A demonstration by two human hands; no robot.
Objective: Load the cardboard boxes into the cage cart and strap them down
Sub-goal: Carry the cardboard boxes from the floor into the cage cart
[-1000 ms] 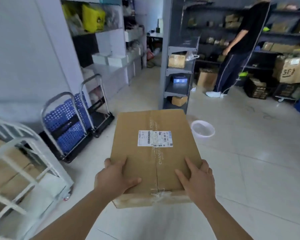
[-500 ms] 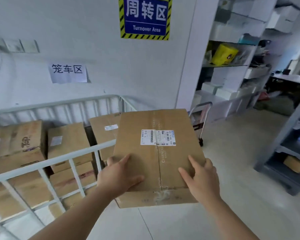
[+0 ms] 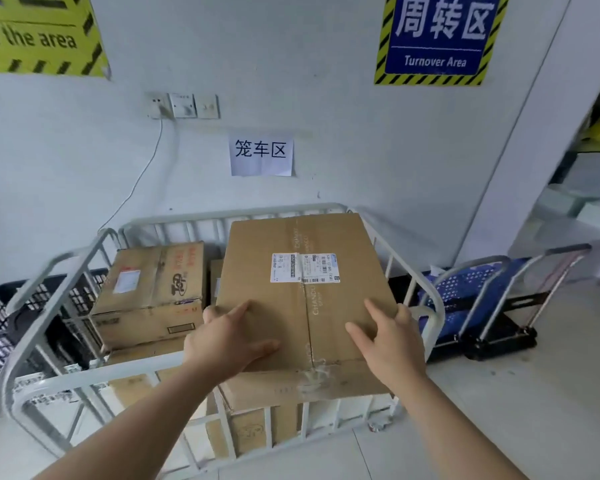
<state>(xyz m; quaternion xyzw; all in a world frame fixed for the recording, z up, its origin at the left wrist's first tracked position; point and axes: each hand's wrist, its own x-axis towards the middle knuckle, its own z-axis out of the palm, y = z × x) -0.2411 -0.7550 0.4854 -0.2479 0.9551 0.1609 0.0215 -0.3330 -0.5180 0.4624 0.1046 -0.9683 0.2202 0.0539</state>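
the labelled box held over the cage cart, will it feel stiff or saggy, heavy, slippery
Probably stiff: the labelled box has a flat top, straight edges and a taped seam. Likely not very heavy: the left hand and right hand hold it out by its near end alone. Bare cardboard should grip well.

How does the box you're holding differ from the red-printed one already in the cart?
The held box is gripped by the left hand and right hand over the cart's right side; the red-printed box rests on other boxes inside. The held box carries a white barcode label mid-top; the red-printed box has a red-and-white label and a dark logo. Both are brown cardboard.
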